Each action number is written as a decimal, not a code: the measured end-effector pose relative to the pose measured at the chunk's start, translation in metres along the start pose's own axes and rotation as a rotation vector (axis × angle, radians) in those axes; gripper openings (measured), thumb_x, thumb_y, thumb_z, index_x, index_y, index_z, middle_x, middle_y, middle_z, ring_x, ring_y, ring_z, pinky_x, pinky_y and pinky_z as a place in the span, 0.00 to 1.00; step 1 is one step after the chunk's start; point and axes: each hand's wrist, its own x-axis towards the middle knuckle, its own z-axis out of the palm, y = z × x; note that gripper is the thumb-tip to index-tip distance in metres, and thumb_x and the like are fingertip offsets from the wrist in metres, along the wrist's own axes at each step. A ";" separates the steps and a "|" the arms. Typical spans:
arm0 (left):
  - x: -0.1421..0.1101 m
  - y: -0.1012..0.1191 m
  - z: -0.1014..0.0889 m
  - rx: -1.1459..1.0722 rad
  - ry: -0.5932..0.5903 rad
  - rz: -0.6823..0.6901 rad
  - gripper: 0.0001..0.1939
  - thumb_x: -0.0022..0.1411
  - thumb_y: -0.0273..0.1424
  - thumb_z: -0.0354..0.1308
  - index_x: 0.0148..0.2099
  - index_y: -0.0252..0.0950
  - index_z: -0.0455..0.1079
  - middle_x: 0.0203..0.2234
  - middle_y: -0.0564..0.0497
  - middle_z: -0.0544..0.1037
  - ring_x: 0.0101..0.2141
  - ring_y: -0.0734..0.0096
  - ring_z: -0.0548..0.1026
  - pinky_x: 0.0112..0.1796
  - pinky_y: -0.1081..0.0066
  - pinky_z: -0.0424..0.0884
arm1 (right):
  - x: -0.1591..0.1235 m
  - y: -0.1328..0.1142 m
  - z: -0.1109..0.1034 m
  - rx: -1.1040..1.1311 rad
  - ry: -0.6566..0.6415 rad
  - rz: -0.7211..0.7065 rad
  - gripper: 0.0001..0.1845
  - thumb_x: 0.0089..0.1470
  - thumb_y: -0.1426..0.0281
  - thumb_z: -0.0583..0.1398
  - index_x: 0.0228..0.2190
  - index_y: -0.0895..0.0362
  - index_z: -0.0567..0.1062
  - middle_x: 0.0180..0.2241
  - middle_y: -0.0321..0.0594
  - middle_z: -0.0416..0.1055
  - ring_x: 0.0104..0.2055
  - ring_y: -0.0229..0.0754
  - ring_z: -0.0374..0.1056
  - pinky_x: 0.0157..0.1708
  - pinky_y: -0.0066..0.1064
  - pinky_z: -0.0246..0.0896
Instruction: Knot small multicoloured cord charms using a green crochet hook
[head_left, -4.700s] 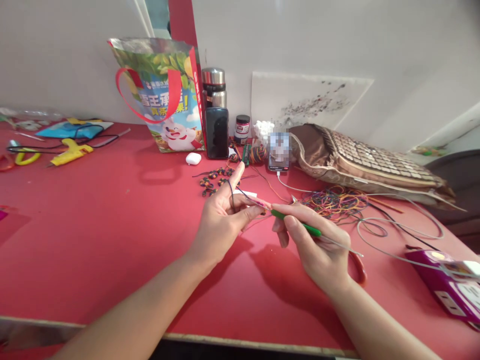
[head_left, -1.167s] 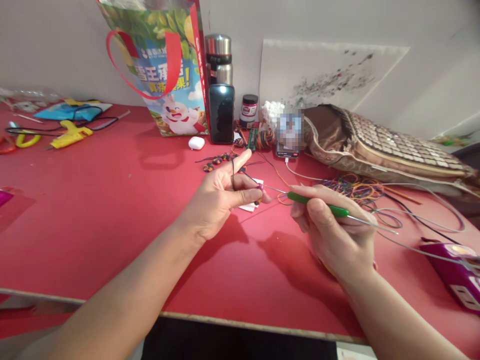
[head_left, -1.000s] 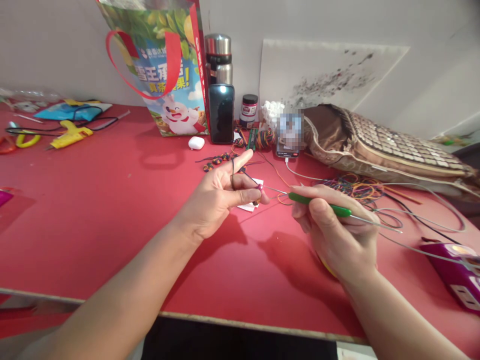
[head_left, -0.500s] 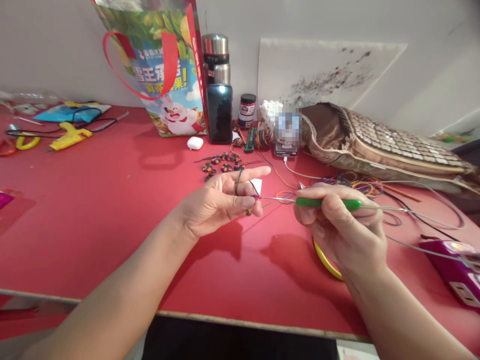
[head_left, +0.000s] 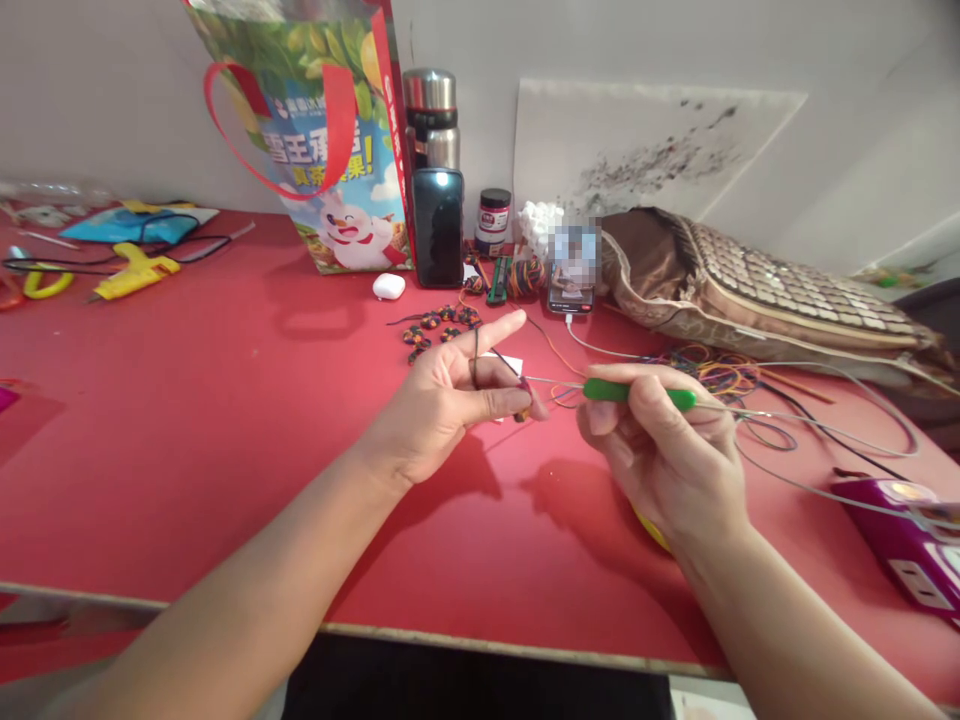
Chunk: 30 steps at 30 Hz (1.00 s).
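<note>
My left hand (head_left: 450, 405) pinches a tiny crocheted piece (head_left: 523, 410) between thumb and middle finger, with dark thread looped over the raised index finger. My right hand (head_left: 667, 460) grips a green-handled crochet hook (head_left: 637, 393) whose metal tip points left into that piece. Both hands hover just above the red table (head_left: 187, 420). Several small finished crocheted pieces (head_left: 439, 327) lie behind my left hand. A tangle of multicoloured thread (head_left: 712, 375) lies beyond my right hand.
At the back stand a printed paper bag (head_left: 330, 150), a steel flask (head_left: 431, 115), a dark phone (head_left: 437, 240), a small jar (head_left: 493, 220), a lit phone (head_left: 574, 275) and a brown purse (head_left: 750, 295). A yellow glue gun (head_left: 135, 275) lies far left. A purple power strip (head_left: 907, 545) sits right.
The hook's tip has pulled slightly away from the piece and the handle has shifted left and up. My left index finger has lifted a little. The camera barely moved.
</note>
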 end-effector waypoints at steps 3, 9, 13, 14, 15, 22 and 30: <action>-0.001 -0.001 0.006 0.052 0.067 0.052 0.54 0.52 0.26 0.78 0.77 0.32 0.58 0.27 0.52 0.85 0.32 0.67 0.80 0.38 0.67 0.70 | 0.000 0.004 0.003 0.008 0.007 -0.019 0.10 0.61 0.58 0.70 0.40 0.49 0.88 0.23 0.36 0.75 0.19 0.34 0.60 0.18 0.29 0.56; -0.002 -0.001 0.010 0.118 0.105 0.071 0.50 0.53 0.27 0.77 0.75 0.34 0.62 0.26 0.53 0.83 0.32 0.66 0.81 0.37 0.67 0.71 | -0.001 0.010 0.005 0.059 0.029 -0.009 0.09 0.61 0.60 0.70 0.40 0.51 0.88 0.24 0.36 0.77 0.19 0.33 0.63 0.19 0.27 0.58; -0.002 -0.001 0.011 0.158 0.126 0.074 0.49 0.54 0.26 0.76 0.75 0.34 0.62 0.26 0.54 0.82 0.32 0.66 0.81 0.37 0.67 0.71 | 0.000 0.012 0.008 0.111 0.047 0.049 0.09 0.59 0.61 0.71 0.39 0.51 0.89 0.25 0.36 0.77 0.20 0.32 0.64 0.20 0.26 0.59; -0.002 -0.001 0.010 0.164 0.123 0.072 0.50 0.54 0.26 0.76 0.75 0.34 0.62 0.26 0.54 0.82 0.32 0.66 0.81 0.37 0.67 0.72 | 0.001 0.011 0.009 0.126 0.046 0.071 0.09 0.59 0.60 0.72 0.39 0.51 0.89 0.25 0.36 0.77 0.19 0.31 0.64 0.21 0.26 0.59; -0.002 -0.002 0.010 0.168 0.119 0.067 0.50 0.53 0.26 0.76 0.75 0.35 0.62 0.26 0.54 0.82 0.33 0.66 0.81 0.38 0.67 0.72 | 0.002 0.011 0.009 0.140 0.045 0.097 0.10 0.58 0.60 0.72 0.38 0.51 0.89 0.25 0.36 0.76 0.19 0.31 0.62 0.20 0.26 0.58; -0.002 -0.009 0.011 0.306 0.013 0.025 0.47 0.57 0.23 0.71 0.76 0.34 0.60 0.26 0.56 0.82 0.31 0.69 0.79 0.39 0.67 0.73 | 0.010 -0.001 -0.002 0.068 0.085 0.224 0.12 0.51 0.61 0.72 0.27 0.57 0.86 0.14 0.34 0.67 0.14 0.30 0.50 0.15 0.26 0.37; -0.002 -0.014 0.012 0.451 -0.025 0.042 0.44 0.61 0.20 0.65 0.77 0.34 0.58 0.27 0.56 0.80 0.33 0.69 0.80 0.42 0.66 0.74 | 0.009 -0.006 -0.007 -0.032 0.085 0.235 0.12 0.50 0.61 0.73 0.25 0.57 0.85 0.14 0.36 0.66 0.17 0.33 0.55 0.15 0.27 0.34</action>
